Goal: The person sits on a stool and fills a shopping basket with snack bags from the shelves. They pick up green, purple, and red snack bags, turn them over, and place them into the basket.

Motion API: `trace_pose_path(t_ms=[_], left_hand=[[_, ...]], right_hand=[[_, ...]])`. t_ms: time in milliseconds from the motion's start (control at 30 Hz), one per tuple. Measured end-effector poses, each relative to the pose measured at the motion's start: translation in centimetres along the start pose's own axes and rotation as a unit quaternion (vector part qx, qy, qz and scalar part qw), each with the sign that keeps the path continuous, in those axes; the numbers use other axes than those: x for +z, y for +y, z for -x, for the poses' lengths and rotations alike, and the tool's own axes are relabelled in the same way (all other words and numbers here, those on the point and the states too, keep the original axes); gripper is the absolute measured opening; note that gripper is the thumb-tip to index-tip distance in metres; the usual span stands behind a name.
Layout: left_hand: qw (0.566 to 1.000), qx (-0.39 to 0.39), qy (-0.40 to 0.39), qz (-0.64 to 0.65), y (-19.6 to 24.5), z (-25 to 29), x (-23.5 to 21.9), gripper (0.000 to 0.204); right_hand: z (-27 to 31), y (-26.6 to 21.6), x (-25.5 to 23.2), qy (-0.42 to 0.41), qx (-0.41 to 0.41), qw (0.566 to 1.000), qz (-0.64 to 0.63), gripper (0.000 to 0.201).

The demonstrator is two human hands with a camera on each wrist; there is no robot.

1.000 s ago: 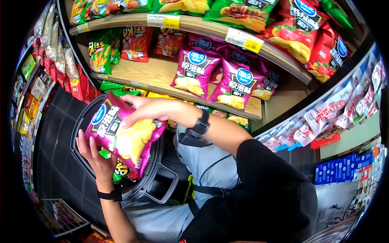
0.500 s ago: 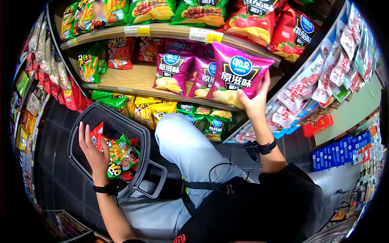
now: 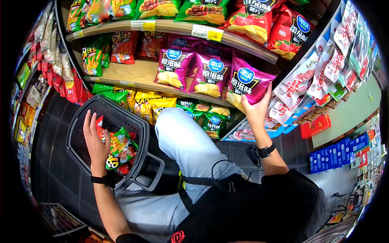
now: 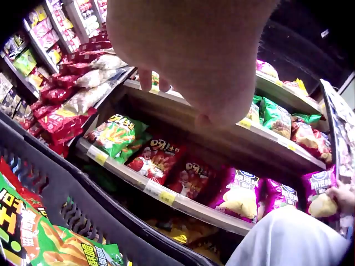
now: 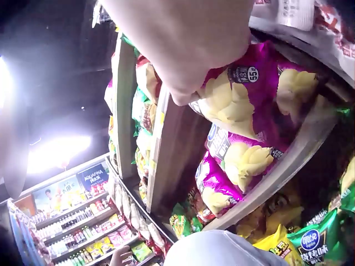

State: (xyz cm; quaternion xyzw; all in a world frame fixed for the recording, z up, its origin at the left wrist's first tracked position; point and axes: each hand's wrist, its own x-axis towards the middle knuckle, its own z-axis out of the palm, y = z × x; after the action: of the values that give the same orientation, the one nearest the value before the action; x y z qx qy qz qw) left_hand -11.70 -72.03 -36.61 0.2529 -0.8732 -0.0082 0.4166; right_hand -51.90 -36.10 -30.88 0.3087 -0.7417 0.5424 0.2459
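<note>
At the right end of the middle shelf, my right hand [image 3: 257, 109] grips a purple bag of potato chips [image 3: 249, 86] by its lower right side, thumb on the front. In the right wrist view this bag [image 5: 227, 102] stands near the other purple bags [image 5: 247, 160]. Two more purple bags [image 3: 175, 67] face out to its left on the shelf. Held over the dark shopping basket [image 3: 121, 110], my left hand [image 3: 97, 143] has its fingers extended and holds nothing. Green and red snack bags [image 3: 121, 148] lie inside the basket.
Red tomato chips [image 3: 252, 18] and green bags [image 3: 202, 13] fill the shelf above. Yellow bags [image 3: 162, 106] sit on the low shelf behind my raised knee [image 3: 182, 129]. White hanging packets [image 3: 289, 83] line the right side, close to my right hand.
A second ago both hands held a purple bag over the basket. My right hand then carried a purple bag to the shelf's right end and lowered it slightly; the left stayed over the basket.
</note>
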Motion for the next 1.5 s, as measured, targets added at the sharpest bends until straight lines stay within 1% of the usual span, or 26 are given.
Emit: trace_pose_path(t_ms=[67, 167, 200, 267, 300, 367, 400, 467, 500, 533, 567, 600, 633, 667, 733, 767, 867, 1000, 1067, 1100, 1133, 1200, 1233, 1300, 1400, 1500], left_hand=[[1.000, -0.006, -0.009, 0.010, 0.2, 0.0, -0.2, 0.067], [1.000, -0.005, -0.003, 0.012, 0.4, -0.2, -0.6, 0.067], [1.000, -0.006, -0.006, 0.012, 0.5, -0.1, -0.6, 0.067], [1.000, -0.010, -0.005, 0.012, 0.3, 0.0, -0.6, 0.067], [1.000, -0.010, -0.006, 0.014, 0.2, -0.1, -0.7, 0.067], [1.000, -0.011, -0.007, 0.015, 0.2, -0.1, -0.7, 0.067], [1.000, -0.010, -0.005, 0.015, 0.2, -0.1, -0.8, 0.067], [1.000, -0.007, -0.003, 0.016, 0.3, -0.2, -0.9, 0.067], [1.000, -0.010, -0.005, 0.015, 0.3, -0.2, -1.0, 0.064], [1.000, -0.013, -0.006, 0.014, 0.3, -0.3, -1.1, 0.061], [1.000, -0.014, -0.006, 0.014, 0.2, -0.3, -1.1, 0.061], [1.000, -0.012, -0.006, 0.015, 0.2, -0.3, -1.2, 0.060], [1.000, -0.011, -0.006, 0.016, 0.2, -0.3, -1.2, 0.060], [1.000, -0.011, -0.006, 0.015, 0.2, -0.3, -1.2, 0.060], [1.000, -0.008, -0.008, 0.018, 0.3, -0.2, -1.2, 0.060], [1.000, -0.008, -0.008, 0.017, 0.3, -0.3, -1.2, 0.060], [1.000, -0.016, -0.006, 0.017, 0.4, -0.2, -1.1, 0.066], [1.000, -0.018, -0.007, 0.021, 0.2, -0.1, -1.0, 0.065], [1.000, -0.019, -0.007, 0.022, 0.2, -0.1, -0.9, 0.065], [0.999, -0.022, -0.009, 0.024, 0.2, -0.1, -0.8, 0.065], [0.999, -0.024, -0.011, 0.026, 0.2, -0.1, -0.8, 0.065], [0.999, -0.025, -0.014, 0.026, 0.1, 0.0, -0.6, 0.065], [0.999, -0.026, -0.015, 0.027, 0.1, -0.1, -0.6, 0.065], [0.999, -0.027, -0.015, 0.027, 0.1, -0.1, -0.5, 0.065], [0.999, -0.031, -0.019, 0.026, 0.2, -0.2, -0.6, 0.065], [0.999, -0.032, -0.027, 0.023, 0.0, -0.1, -0.5, 0.061]], right_hand=[[-0.1, 1.4, 0.7, 0.000, 0.001, 1.000, 0.003, 0.112], [-0.4, 1.5, 1.2, 0.012, 0.018, 1.000, 0.015, 0.110], [-0.5, 2.4, 1.7, 0.011, 0.016, 1.000, -0.011, 0.109], [-0.6, 4.1, 2.2, 0.018, 0.037, 0.999, 0.034, 0.106], [-0.6, 4.0, 2.4, 0.016, 0.035, 0.999, 0.033, 0.106], [-0.5, 4.0, 2.5, -0.006, 0.074, 0.997, 0.004, 0.100], [-0.6, 4.9, 2.9, -0.008, 0.074, 0.997, 0.005, 0.100], [-0.6, 8.7, 3.8, -0.013, 0.073, 0.996, 0.050, 0.096], [-0.8, 9.9, 3.9, -0.035, 0.113, 0.993, 0.029, 0.094], [-0.8, 10.5, 4.1, -0.035, 0.112, 0.993, 0.029, 0.094], [-0.9, 11.2, 4.4, -0.003, 0.110, 0.994, 0.012, 0.094], [-1.0, 10.8, 4.7, 0.029, 0.106, 0.994, -0.005, 0.094], [-1.1, 10.4, 4.6, 0.038, 0.077, 0.996, -0.015, 0.092], [-1.2, 10.0, 4.7, 0.037, 0.077, 0.996, -0.015, 0.092], [-1.5, 10.0, 5.0, 0.071, 0.095, 0.993, 0.016, 0.090], [-1.6, 9.9, 5.2, 0.081, 0.090, 0.993, 0.005, 0.087], [-2.0, 9.8, 5.2, 0.074, 0.058, 0.995, 0.033, 0.087], [-2.3, 8.7, 4.9, 0.066, 0.058, 0.996, 0.017, 0.089], [-2.2, 7.3, 5.0, 0.046, 0.056, 0.994, 0.083, 0.093], [-2.1, 7.0, 4.9, 0.043, 0.038, 0.994, 0.097, 0.099], [-2.0, 6.8, 5.0, 0.042, 0.039, 0.994, 0.097, 0.099], [-1.9, 6.3, 5.2, 0.043, 0.034, 0.989, 0.138, 0.111], [-1.9, 6.1, 5.4, 0.044, 0.034, 0.989, 0.138, 0.111], [-1.9, 5.6, 5.6, 0.050, 0.014, 0.979, 0.196, 0.124], [-3.0, 5.1, 6.3, 0.076, 0.026, 0.974, 0.213, 0.131], [-4.2, 4.9, 6.8, 0.094, 0.041, 0.967, 0.234, 0.130]])
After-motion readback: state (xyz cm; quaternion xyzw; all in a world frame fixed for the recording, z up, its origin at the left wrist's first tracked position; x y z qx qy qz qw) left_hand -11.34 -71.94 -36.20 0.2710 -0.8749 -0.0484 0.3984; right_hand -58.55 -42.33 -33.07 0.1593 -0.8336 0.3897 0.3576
